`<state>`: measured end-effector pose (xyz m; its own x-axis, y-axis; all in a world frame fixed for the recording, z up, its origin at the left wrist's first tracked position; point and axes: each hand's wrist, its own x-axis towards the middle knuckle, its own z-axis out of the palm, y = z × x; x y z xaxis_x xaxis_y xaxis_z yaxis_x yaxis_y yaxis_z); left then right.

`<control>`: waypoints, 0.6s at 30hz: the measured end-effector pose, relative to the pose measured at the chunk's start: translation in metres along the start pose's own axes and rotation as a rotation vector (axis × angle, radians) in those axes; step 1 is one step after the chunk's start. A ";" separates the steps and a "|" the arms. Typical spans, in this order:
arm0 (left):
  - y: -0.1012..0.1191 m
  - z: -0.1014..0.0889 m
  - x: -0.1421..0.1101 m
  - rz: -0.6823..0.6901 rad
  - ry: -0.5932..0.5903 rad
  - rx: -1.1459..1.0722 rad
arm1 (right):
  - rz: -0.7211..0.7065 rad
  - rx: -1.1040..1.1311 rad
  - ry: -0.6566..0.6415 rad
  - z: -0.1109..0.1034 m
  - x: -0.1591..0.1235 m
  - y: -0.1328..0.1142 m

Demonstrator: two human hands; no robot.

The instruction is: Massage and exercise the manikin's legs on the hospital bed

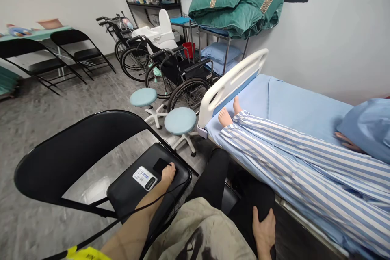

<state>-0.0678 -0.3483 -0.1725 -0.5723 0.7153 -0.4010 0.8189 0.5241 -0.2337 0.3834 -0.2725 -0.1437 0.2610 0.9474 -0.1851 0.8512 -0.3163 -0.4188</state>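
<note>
My left hand (pixel 168 172) is down at the black folding chair beside me, its fingers curled around the near end of a black phone (pixel 159 165) on the seat. Just left of the phone lies a white device (pixel 144 178) with a printed label and a small dark screen. A black cable (pixel 152 202) runs over my left forearm. My right hand (pixel 264 229) rests on my black-trousered thigh, thumb apart from the fingers, holding nothing. The chair's seat (pixel 124 195) is black and padded.
A bed (pixel 292 93) at my right bears a figure in striped trousers (pixel 292 150); its footboard (pixel 234 77) is cream. Two blue stools (pixel 180 121) and wheelchairs (pixel 189 77) stand ahead. Green bedding (pixel 234 8) is piled behind. Folding chairs (pixel 76 48) stand left.
</note>
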 end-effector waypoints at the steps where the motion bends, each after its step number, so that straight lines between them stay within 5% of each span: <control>1: -0.001 0.000 0.000 0.003 -0.004 -0.003 | -0.001 -0.001 0.000 0.000 0.000 0.000; 18: -0.001 0.001 0.003 0.011 -0.009 -0.067 | -0.003 -0.006 -0.014 -0.003 -0.001 -0.003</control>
<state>-0.0703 -0.3471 -0.1740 -0.5626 0.7171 -0.4114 0.8202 0.5464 -0.1694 0.3820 -0.2722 -0.1395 0.2521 0.9475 -0.1969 0.8547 -0.3134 -0.4138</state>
